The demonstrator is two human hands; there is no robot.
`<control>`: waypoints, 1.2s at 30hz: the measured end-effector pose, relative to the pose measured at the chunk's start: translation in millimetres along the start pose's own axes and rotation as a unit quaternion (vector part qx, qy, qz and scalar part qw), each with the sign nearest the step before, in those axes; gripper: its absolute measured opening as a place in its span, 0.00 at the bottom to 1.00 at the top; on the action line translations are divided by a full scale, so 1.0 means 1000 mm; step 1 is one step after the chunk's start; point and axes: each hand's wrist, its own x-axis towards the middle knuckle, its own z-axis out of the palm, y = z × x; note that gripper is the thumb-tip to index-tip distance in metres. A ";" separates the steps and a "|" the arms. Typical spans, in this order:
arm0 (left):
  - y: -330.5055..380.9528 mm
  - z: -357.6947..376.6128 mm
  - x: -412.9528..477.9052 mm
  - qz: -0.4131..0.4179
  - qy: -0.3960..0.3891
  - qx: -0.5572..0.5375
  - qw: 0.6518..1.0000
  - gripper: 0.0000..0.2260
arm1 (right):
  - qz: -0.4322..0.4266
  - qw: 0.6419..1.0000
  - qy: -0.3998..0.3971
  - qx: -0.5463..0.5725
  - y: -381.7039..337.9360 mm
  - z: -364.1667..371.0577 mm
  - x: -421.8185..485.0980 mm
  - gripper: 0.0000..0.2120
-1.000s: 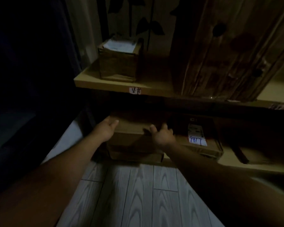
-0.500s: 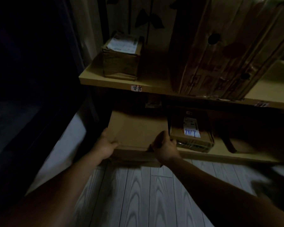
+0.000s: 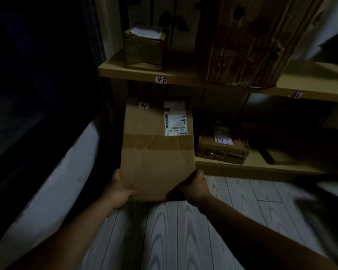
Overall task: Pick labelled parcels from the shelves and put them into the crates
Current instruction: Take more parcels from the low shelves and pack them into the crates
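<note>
Item: one large cardboard parcel [image 3: 157, 151], being held at its near end by both hands over the pale plank floor [image 3: 174, 230]. The left hand [image 3: 121, 189] is gripping the near left corner, thumb lying up along the side edge, forearm reaching in from the lower left. The right hand [image 3: 195, 187] is gripping the near right corner, knuckles facing up, its fingers [image 3: 185, 183] curling under the bottom edge; the fingers of both hands are clamping on the parcel, their tips hidden beneath it. The parcel is stretching away from the fingers toward the lower shelf [image 3: 261, 168], broad face turned up; whether its far end is touching the shelf cannot be told. A band of brown tape [image 3: 156, 142] is crossing the face beyond the fingers, and a white shipping label [image 3: 175, 118] is sitting farther out, near the far right corner. Past the right fingers, a flat parcel marked 9817 [image 3: 222, 149] is lying on the lower shelf, just beside the held parcel. Above and beyond the fingers, the upper shelf [image 3: 183, 76] is carrying a small box [image 3: 143, 48] with a paper on top and a big creased carton [image 3: 240, 41].
</note>
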 end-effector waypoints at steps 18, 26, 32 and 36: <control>-0.019 0.000 -0.014 0.069 0.030 -0.067 0.995 0.38 | -0.033 0.993 -0.002 0.117 0.042 0.026 -0.003 0.33; 0.075 -0.021 0.009 0.269 0.133 0.148 0.942 0.22 | -0.084 0.976 0.107 0.168 -0.029 0.007 0.031 0.29; 0.088 -0.008 0.043 0.324 0.170 0.336 0.868 0.17 | -0.209 0.969 0.124 -0.047 -0.045 -0.008 0.048 0.26; 0.101 0.001 0.061 0.273 0.145 0.413 0.856 0.21 | -0.210 0.944 0.071 -0.245 -0.049 -0.014 0.073 0.36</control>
